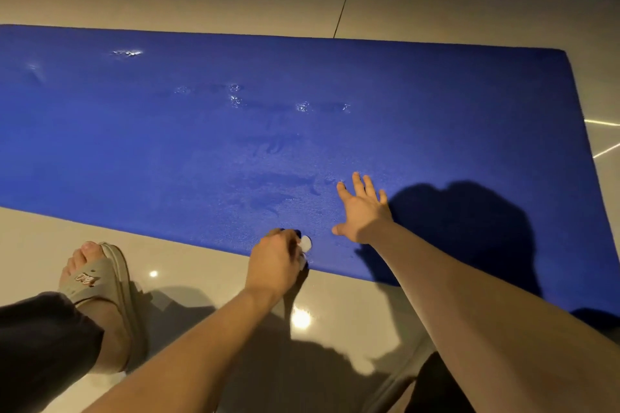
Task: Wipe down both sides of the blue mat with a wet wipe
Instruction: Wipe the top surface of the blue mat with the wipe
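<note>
The blue mat lies flat on the tiled floor, streaked with wet patches. At its near edge the left hand curls round a white wet wipe; just right of it the right hand presses on the mat, fingers spread. A sandalled foot stands near left

Logo on sandal strap: blurry, can't read txt.

Mat: deep blue, darker wet streaks. Wipe: white. Floor: glossy beige tiles. Sandal: tan.
</note>
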The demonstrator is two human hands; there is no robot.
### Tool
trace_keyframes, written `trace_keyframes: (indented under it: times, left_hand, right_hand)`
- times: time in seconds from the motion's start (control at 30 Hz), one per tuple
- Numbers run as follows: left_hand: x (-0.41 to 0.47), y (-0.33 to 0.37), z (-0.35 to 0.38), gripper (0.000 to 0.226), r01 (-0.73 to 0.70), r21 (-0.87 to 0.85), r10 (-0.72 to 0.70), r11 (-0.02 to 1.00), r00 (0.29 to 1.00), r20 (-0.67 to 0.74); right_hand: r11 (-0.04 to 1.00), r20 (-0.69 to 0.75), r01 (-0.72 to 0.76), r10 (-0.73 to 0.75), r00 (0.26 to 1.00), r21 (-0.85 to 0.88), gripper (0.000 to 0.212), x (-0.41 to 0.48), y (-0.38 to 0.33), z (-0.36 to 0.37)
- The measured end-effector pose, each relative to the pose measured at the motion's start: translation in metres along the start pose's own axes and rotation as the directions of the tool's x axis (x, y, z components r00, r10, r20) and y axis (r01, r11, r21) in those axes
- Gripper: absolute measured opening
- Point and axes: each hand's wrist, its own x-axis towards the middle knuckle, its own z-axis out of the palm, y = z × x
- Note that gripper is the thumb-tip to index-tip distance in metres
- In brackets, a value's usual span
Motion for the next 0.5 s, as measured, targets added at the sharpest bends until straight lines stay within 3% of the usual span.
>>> trace_keyframes:
  times: [0.1,0.23,0.33,0.5]
  left_hand:
    - [0.029,-0.024,-0.024,0.018,0.15,-0.032,-0.153,0.988,0.982,-0.11]
    - [0.064,-0.058,-0.053,0.014,0.368,-0.076,-0.376,0.927,0.908,-0.187]
    - [0.056,-0.052,-0.041,0.011,0.323,-0.079,-0.332,0.943,0.925,-0.185]
    - [0.024,0.005,0.007,0.014,0.101,-0.107,-0.113,0.989,0.988,-0.11]
  right_hand:
    - [1.0,0.014,0.002,-0.001,1.0,-0.007,0.106,0.0,0.001,0.001]
    - [1.0,0.039,-0.008,0.009,0.999,-0.008,0.107,0.001,0.0,0.0]
    - [1.0,0.049,-0.012,0.012,0.999,0.0,0.108,0.003,-0.003,0.0]
    - [1.0,0.053,0.0,0.0,0.999,0.004,0.108,0.003,-0.002,-0.001]
